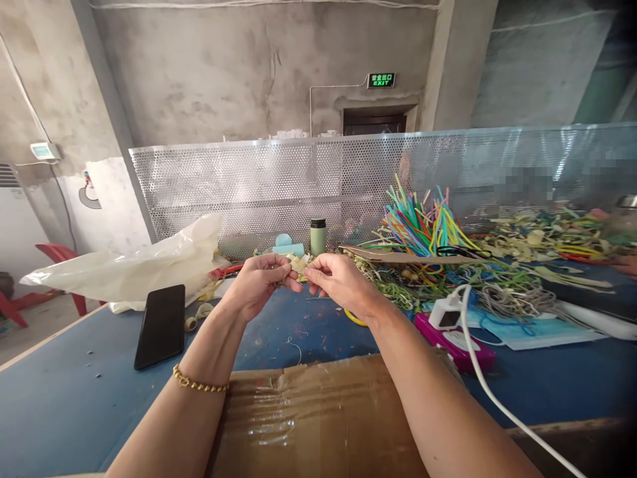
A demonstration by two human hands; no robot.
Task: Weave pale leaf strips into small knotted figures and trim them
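My left hand (263, 282) pinches a small pale yellow crinkled piece (299, 263) between thumb and fingers, out over the blue table. From the other side my right hand (341, 280) meets it, its fingertips closed at the edge of the same piece. What exactly the piece is, I cannot make out. Below my forearms lies a flat brown cardboard box (318, 418) with clear tape. A green bottle with a black lid (318, 238) stands just behind my hands, beside a light blue object (288, 247).
A black phone (160, 325) and a translucent plastic bag (139, 265) lie left on the blue table (54, 411). To the right are colourful strips (423, 226), tangled cords (512, 299), a purple power block (455, 342) with a white cable, and a blue mask (542, 330). A perforated metal screen (249, 186) stands behind.
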